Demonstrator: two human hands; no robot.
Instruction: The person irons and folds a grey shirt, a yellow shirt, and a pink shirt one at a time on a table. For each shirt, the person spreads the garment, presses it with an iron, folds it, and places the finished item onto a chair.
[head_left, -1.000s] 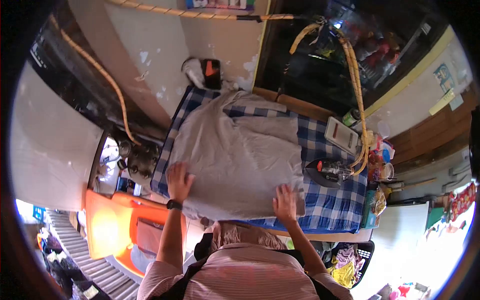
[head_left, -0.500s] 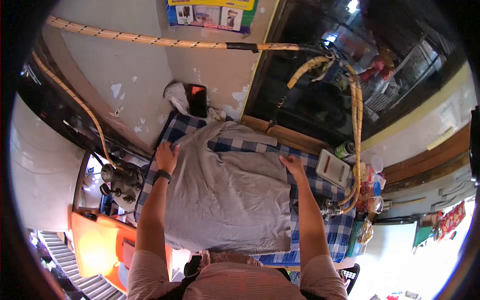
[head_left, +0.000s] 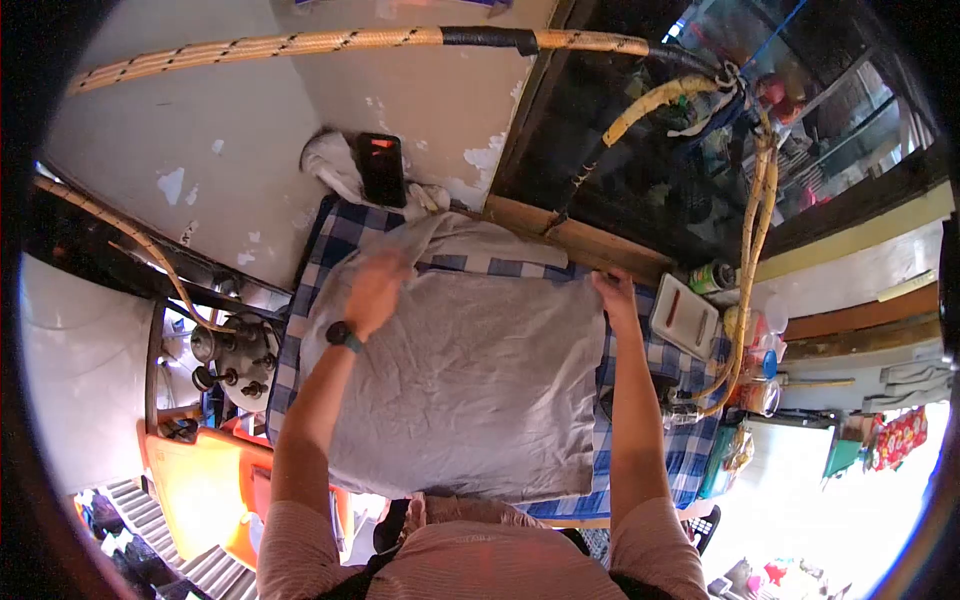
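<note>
Your right hand (head_left: 616, 296) seems to pinch a far corner of the grey cloth (head_left: 465, 390) in its fingers, likely keeping that edge straight, while your left hand (head_left: 376, 290) blurs over it, grip unclear, most cloth lying nearer you than those fingers on the checked surface (head_left: 685, 450).
</note>
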